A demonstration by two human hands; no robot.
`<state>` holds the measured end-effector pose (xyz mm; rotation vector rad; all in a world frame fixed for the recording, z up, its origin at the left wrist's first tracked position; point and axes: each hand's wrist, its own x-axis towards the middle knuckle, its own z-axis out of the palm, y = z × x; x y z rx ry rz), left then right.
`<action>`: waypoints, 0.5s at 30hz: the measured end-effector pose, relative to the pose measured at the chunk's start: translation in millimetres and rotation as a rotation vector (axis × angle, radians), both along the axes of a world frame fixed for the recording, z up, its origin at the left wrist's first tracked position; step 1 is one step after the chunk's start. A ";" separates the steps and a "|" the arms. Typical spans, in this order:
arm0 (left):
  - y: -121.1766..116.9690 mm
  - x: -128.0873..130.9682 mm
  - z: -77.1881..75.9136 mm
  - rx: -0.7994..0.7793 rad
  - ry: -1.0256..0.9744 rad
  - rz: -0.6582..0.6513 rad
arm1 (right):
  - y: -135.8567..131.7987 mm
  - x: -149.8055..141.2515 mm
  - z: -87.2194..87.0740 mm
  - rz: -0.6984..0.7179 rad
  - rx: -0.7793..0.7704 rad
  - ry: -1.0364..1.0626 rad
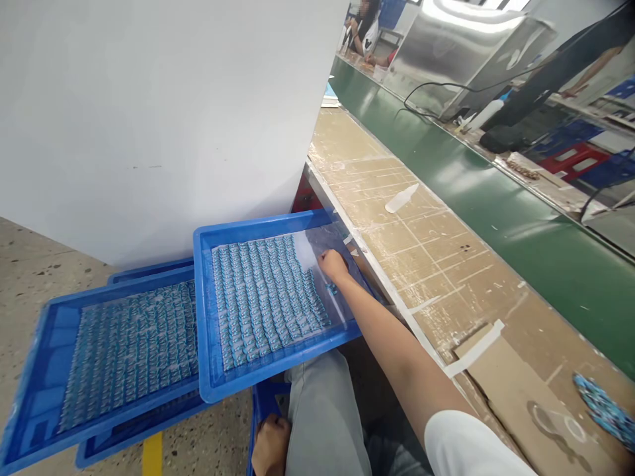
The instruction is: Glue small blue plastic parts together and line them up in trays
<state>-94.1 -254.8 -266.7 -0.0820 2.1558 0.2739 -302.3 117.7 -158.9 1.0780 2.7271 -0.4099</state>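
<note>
A blue tray (211,380) extends past the worktable's edge, holding rows of small blue-and-white twisted pieces (265,291) on a pale sheet. My right hand (333,264) is over the tray's right part, beside the rows' ends. Its fingers are bent together; whatever they hold is hidden. A few loose blue pieces (331,289) lie just below that hand, on the grey part of the tray floor. Low down, my left hand (272,443) is closed beside my leg, near a blue plastic seat edge (258,403). Its fingertips do not show.
Further blue trays (37,370) stand lower left, the top one full of similar pieces. A white panel (163,119) rises behind them. On the worktable (367,178) lie a white spatula-shaped piece (401,198), cardboard (526,396) and a blue bundle (605,406). Beyond runs a green belt (461,178); people sit farther off.
</note>
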 end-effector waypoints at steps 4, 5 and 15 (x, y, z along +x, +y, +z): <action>-0.2 -1.3 3.3 0.020 -0.009 -0.008 | 7.5 21.2 7.2 0.025 -0.026 -0.084; -0.2 -1.5 4.4 0.027 -0.009 -0.009 | 7.1 26.2 7.5 0.043 -0.037 -0.109; -0.3 -0.5 6.0 0.040 -0.006 -0.013 | -9.8 34.8 6.8 0.135 -0.034 -0.239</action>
